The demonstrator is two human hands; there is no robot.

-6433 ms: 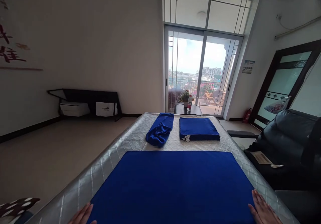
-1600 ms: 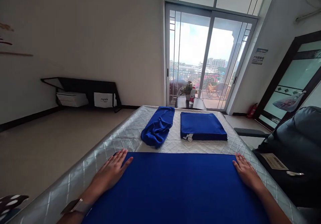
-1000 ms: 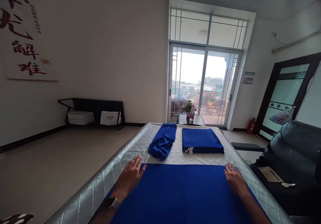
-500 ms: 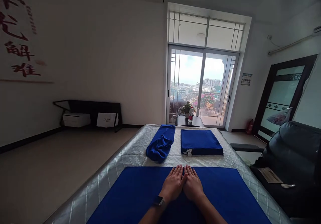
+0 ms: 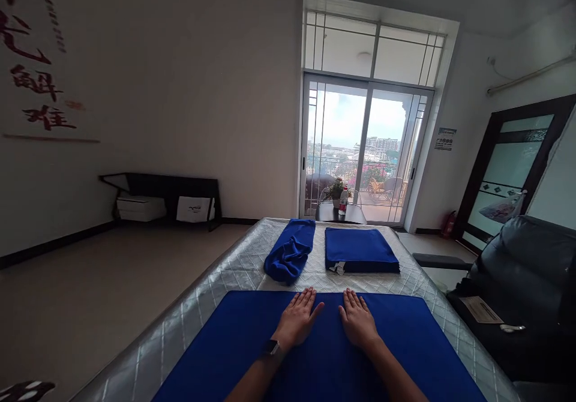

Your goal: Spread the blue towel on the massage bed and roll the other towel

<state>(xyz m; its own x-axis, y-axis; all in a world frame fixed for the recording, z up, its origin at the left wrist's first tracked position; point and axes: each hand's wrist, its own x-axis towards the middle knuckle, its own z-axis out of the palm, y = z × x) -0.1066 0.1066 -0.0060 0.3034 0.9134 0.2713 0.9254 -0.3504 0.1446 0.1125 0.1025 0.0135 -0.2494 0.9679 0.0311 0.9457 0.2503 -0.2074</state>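
Note:
A blue cloth point(image 5: 324, 378) lies spread flat across the near part of the table, its lower edge out of view. My left hand point(image 5: 297, 317) rests flat on it near the far edge, fingers stretched forward and thumb out to the side. To its right, my right hand point(image 5: 359, 318) also lies flat on the cloth, with a gap between the two thumbs. Just past the far edge sit a crumpled, partly folded blue cloth point(image 5: 291, 252) on the left and a neat stack of folded blue cloths point(image 5: 361, 249) with white tags on the right.
Beneath everything is a table with a silvery quilted cover point(image 5: 198, 312). A black leather chair point(image 5: 526, 270) stands close on the right, holding a card point(image 5: 480, 310). Beyond the table is a small dark table point(image 5: 330, 213) with a plant point(image 5: 336, 191) and a bottle point(image 5: 343, 201).
Both hands have slid apart along the cloth, the left one leftward and the right one rightward. Earlier they lay together at the middle. The view has shifted slightly.

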